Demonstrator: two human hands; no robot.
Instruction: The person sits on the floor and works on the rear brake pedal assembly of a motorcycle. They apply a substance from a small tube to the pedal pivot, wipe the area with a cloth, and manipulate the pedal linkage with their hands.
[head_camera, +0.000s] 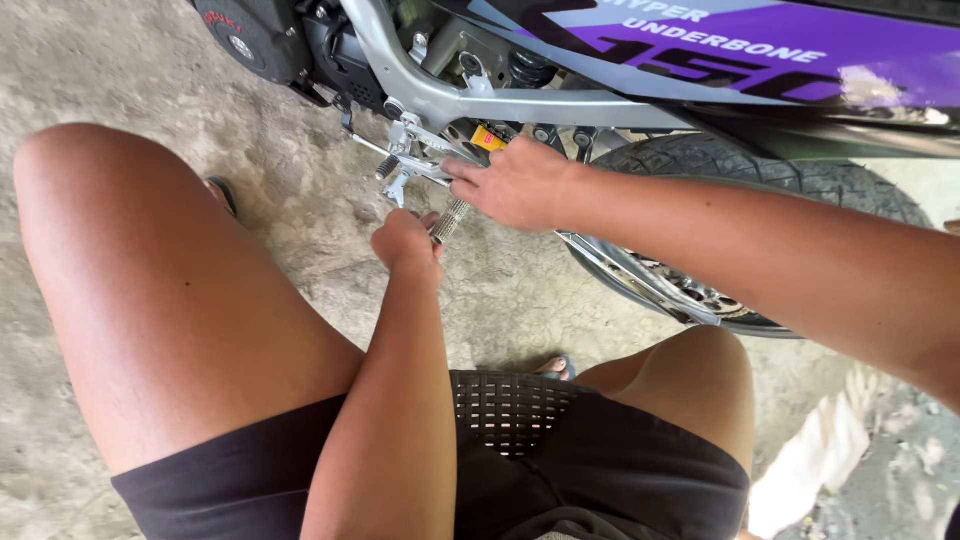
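The knurled metal footpeg (450, 220) sits just left of center in the upper half of the frame, sticking out from the silver bracket (410, 160) under the purple bike. Left hand (405, 240) is curled around the peg's end, probably steadying it, while the right hand (515, 185) presses fingers onto the bracket. Rear tire (760, 170) crowds the right; bare concrete floor (120, 80) leaves room on the left.

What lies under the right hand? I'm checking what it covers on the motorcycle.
Under the right hand: a silver footpeg bracket and part of a yellow piece. What its fingers touch is covered.
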